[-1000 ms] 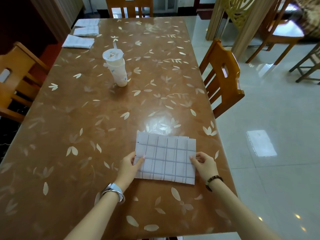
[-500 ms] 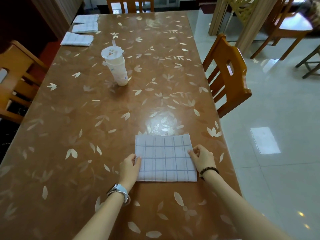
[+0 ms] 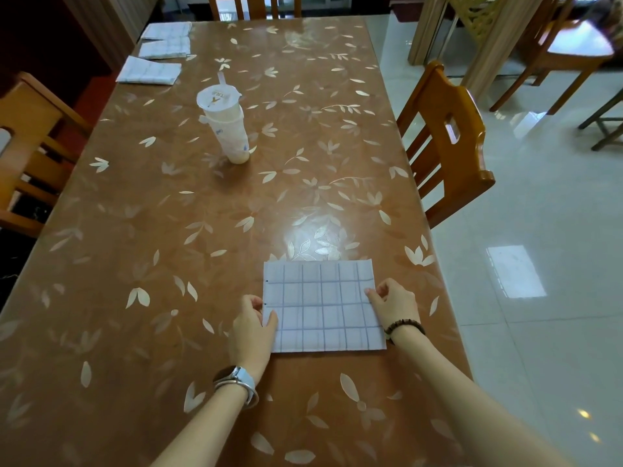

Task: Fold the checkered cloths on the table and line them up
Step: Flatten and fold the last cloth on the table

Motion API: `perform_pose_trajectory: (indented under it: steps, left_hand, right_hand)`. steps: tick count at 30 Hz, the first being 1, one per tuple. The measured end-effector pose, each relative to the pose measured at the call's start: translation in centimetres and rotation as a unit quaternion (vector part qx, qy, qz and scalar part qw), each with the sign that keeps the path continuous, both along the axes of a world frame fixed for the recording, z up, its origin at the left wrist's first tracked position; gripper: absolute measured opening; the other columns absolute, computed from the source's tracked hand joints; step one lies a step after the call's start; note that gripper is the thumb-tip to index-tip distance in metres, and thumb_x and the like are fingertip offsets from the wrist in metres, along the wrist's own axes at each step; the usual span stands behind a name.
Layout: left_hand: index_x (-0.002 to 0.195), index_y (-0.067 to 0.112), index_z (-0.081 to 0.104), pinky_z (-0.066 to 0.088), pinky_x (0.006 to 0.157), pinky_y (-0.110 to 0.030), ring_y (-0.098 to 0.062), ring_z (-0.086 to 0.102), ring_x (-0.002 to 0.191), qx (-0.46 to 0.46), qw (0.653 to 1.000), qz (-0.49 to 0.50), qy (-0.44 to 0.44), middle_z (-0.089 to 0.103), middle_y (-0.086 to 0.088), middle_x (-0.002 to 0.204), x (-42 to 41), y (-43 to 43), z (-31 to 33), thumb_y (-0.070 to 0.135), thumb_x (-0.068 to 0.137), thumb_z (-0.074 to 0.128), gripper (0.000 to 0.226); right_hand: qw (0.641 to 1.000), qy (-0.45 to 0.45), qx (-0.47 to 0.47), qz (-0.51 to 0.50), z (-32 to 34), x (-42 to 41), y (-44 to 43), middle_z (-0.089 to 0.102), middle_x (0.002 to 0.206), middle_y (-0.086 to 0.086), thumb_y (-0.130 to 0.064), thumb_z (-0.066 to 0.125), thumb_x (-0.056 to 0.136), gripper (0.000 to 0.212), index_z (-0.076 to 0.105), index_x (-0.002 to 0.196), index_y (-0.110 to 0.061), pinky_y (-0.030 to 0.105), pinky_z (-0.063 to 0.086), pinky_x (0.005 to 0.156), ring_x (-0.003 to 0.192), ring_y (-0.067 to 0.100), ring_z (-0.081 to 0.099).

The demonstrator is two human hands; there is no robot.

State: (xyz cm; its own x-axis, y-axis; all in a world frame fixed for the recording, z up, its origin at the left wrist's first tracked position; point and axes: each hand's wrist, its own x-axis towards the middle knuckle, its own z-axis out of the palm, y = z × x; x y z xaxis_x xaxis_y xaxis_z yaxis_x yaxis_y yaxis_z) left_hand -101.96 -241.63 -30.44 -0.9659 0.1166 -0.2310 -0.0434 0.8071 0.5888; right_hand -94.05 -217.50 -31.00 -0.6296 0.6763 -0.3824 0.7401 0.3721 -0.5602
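I see the left hand (image 3: 253, 326) at the left edge of the folded white checkered cloth (image 3: 323, 306) with dark grid lines. Its thumb lies on top of the fabric and its fingers curl at the edge, so I read it as a pinch. The right hand (image 3: 394, 303) is curled tight, fingertips (image 3: 370, 292) meeting on the cloth's right edge, also a pinch. There is a silver wristwatch (image 3: 236, 382) on the left wrist and a dark bead bracelet (image 3: 404, 325) on the right.

The cloth lies flat, roughly square, on the glossy brown leaf-patterned bench (image 3: 135, 214). It sits on the near right part, close to the right edge and a little back from the near edge. A wide stretch of bench top shows to the cloth's left and beyond it.

A white plastic drink cup (image 3: 224, 124) with sealed lid and straw stands upright mid-bench, well apart from the cloth. Three folded checkered cloths (image 3: 149, 70) lie in a row along the far left edge. An orange-brown wooden chair (image 3: 445, 143) stands just beside the right edge, beyond the right hand. A second chair (image 3: 30, 146) is at the left side and a third (image 3: 254, 5) at the far end. Shiny pale floor tiles (image 3: 539, 230) run along the right.
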Motion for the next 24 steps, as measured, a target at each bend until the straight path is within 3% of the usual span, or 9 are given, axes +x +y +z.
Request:
perform_pose_trajectory:
  steps: [3,5,7,9,13,15,18,21,24]
  left_hand:
    - [0.114,0.013,0.053,0.044,0.066,-0.02,-0.016,0.056,0.087,-0.066,0.991,-0.069,0.095,0.056,-0.002,0.105,0.4,-0.1,-1.0,0.024,0.083,0.071,0.037]
    - [0.12,0.012,0.055,0.051,0.085,-0.032,-0.023,0.057,0.107,-0.099,0.962,-0.169,0.192,0.056,-0.006,0.119,0.7,0.4,-1.9,0.022,0.081,0.072,0.043]
    - [0.133,0.014,0.051,0.042,0.107,-0.04,-0.026,0.049,0.131,-0.108,0.92,-0.295,0.234,0.05,-0.007,0.14,1.0,1.4,-2.6,0.026,0.087,0.064,0.049]
    - [0.145,0.016,0.043,0.024,0.119,-0.042,-0.023,0.033,0.145,-0.118,0.884,-0.39,0.23,0.038,-0.005,0.155,1.3,2.5,-3.3,0.034,0.094,0.05,0.055]
    - [0.154,0.018,0.03,0.014,0.116,-0.044,-0.02,0.021,0.149,-0.176,0.865,-0.44,0.164,0.026,-0.004,0.161,1.7,3.3,-4.7,0.052,0.101,0.027,0.063]
    - [0.156,0.018,0.024,0.013,0.115,-0.046,-0.021,0.019,0.15,-0.183,0.866,-0.444,0.143,0.021,-0.004,0.163,1.7,3.2,-5.2,0.055,0.102,0.017,0.065]
    - [0.157,0.019,0.018,0.01,0.117,-0.047,-0.02,0.012,0.152,-0.182,0.866,-0.447,0.133,0.014,-0.004,0.164,1.6,3.2,-5.5,0.057,0.101,0.011,0.068]
    - [0.157,0.018,0.017,0.01,0.117,-0.047,-0.021,0.012,0.152,-0.183,0.864,-0.45,0.13,0.013,-0.004,0.165,1.6,3.2,-5.4,0.058,0.101,0.011,0.069]
    - [0.156,0.014,0.019,0.012,0.117,-0.047,-0.02,0.014,0.151,-0.192,0.863,-0.449,0.129,0.017,-0.006,0.164,1.4,3.3,-5.5,0.059,0.101,0.013,0.071]
  right_hand:
    - [1.0,0.002,0.003,0.001,-0.1,0.0,-0.1,0.059,0.072,-0.004,-0.036,0.059,0.092,0.022,0.05,0.076,-0.023,0.024,0.044,0.057,0.065,0.012,0.055]
    - [1.0,0.006,0.005,0.003,-0.1,0.0,-0.1,0.058,0.072,-0.004,-0.035,0.059,0.092,0.021,0.051,0.078,-0.021,0.022,0.041,0.054,0.063,0.011,0.054]
    - [1.0,0.009,0.008,0.001,-0.1,0.0,-0.1,0.058,0.071,-0.004,-0.035,0.059,0.092,0.021,0.052,0.079,-0.02,0.021,0.039,0.053,0.062,0.011,0.052]
    - [1.0,0.011,0.011,-0.004,-0.1,0.0,-0.2,0.058,0.071,-0.003,-0.035,0.058,0.092,0.021,0.052,0.08,-0.019,0.022,0.041,0.053,0.062,0.012,0.053]
    - [0.998,0.009,0.051,0.027,-0.1,0.0,-0.7,0.06,0.081,-0.002,-0.033,0.056,0.093,0.017,0.05,0.094,-0.017,0.028,0.047,0.062,0.073,0.018,0.059]
    - [0.982,0.049,0.166,0.073,-0.2,0.0,-1.2,0.059,0.095,0.001,-0.027,0.06,0.091,0.021,0.053,0.105,-0.014,0.027,0.047,0.066,0.082,0.019,0.058]
    - [0.928,0.081,0.316,0.181,-0.7,-0.1,-2.4,0.062,0.116,0.011,-0.022,0.07,0.08,0.039,0.059,0.116,-0.009,0.034,0.054,0.081,0.102,0.026,0.062]
    - [0.905,0.062,0.318,0.274,-1.6,-0.4,-3.9,0.05,0.141,0.013,-0.026,0.061,0.084,0.055,0.05,0.135,-0.007,0.042,0.044,0.105,0.13,0.029,0.049]
    - [0.898,0.027,0.292,0.328,-2.4,-0.6,-4.9,0.045,0.146,0.008,-0.033,0.041,0.094,0.05,0.049,0.138,-0.01,0.042,0.035,0.108,0.133,0.025,0.046]
